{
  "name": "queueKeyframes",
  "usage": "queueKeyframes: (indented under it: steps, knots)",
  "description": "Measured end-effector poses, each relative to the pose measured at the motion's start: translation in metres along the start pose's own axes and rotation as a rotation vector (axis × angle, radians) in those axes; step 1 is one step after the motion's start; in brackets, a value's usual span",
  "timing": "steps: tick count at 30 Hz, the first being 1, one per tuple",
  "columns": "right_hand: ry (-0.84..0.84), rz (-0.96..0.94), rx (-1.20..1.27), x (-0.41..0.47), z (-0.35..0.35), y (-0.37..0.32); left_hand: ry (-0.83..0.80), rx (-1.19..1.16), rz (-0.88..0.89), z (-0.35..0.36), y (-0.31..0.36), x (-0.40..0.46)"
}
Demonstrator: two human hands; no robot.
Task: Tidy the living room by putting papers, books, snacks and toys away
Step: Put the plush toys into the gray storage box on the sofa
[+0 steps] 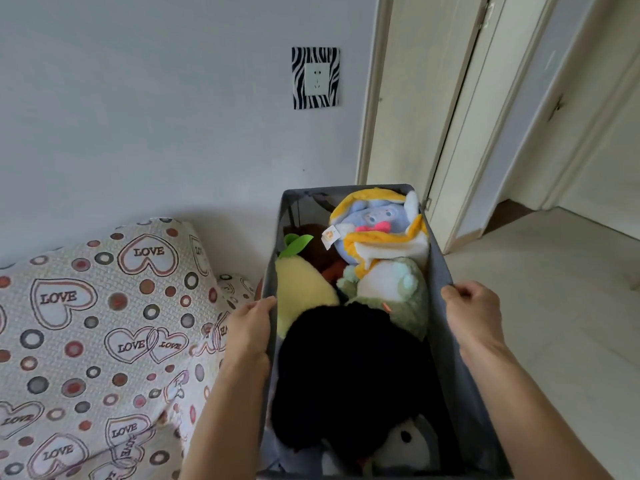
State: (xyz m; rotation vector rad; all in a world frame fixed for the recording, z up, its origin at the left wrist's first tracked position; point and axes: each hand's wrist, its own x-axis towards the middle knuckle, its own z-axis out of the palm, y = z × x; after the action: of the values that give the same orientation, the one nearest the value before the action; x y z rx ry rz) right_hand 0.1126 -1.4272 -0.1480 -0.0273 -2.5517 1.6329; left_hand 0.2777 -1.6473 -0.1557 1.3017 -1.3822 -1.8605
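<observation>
You have the grey fabric bin [439,258] between your two hands, held in front of you beside the sofa [97,323], its far end toward the wall. It is packed with soft toys: a black plush [346,368] lies between your fingers and nearest you, a yellow pear-shaped plush [301,289] sits just inside your left fingers, a green one [398,296] just inside your right fingers, and a blue pig plush [375,223] in a yellow hood lies beyond both, at the far end.

The load should be light, since it is all stuffing, but bulky. The bin's walls are cloth and look ready to bow or fold, so a hold on the top edges of the two long sides, about midway, seems the steadiest; expect the bottom to sag if you tilt it.

Your left hand [251,327] grips the left rim, thumb over the edge and the other fingers hidden on the outside. Your right hand [474,313] grips the right rim, fingers [460,292] curled over the top edge and pinching the cloth. Both hands are closed on the fabric, not spread flat.

Beyond the bin's far end are a wall socket [316,77] with a zebra-striped surround and a doorway [450,116].
</observation>
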Motion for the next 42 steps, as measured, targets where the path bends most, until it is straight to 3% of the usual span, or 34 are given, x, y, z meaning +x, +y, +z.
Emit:
queueKeyframes:
  steps: [9,21,31,37,42]
  knots:
    - [-0.085,0.014,-0.005,0.132,0.059,0.015,0.029,-0.002,-0.094,0.095,0.001,0.071]
    - [-0.517,-0.039,0.012,0.297,0.176,0.038,0.406,-0.079,-0.175,0.207,-0.028,0.169]
    - [-0.708,-0.086,-0.075,0.322,0.272,0.067,0.461,-0.003,-0.331,0.206,-0.047,0.222]
    - [-0.728,-0.115,-0.114,0.329,0.319,0.075,0.546,-0.101,-0.355,0.2,-0.051,0.263]
    - [-0.862,0.002,-0.37,0.338,0.356,0.094,0.575,-0.092,-0.436,0.197,-0.079,0.294]
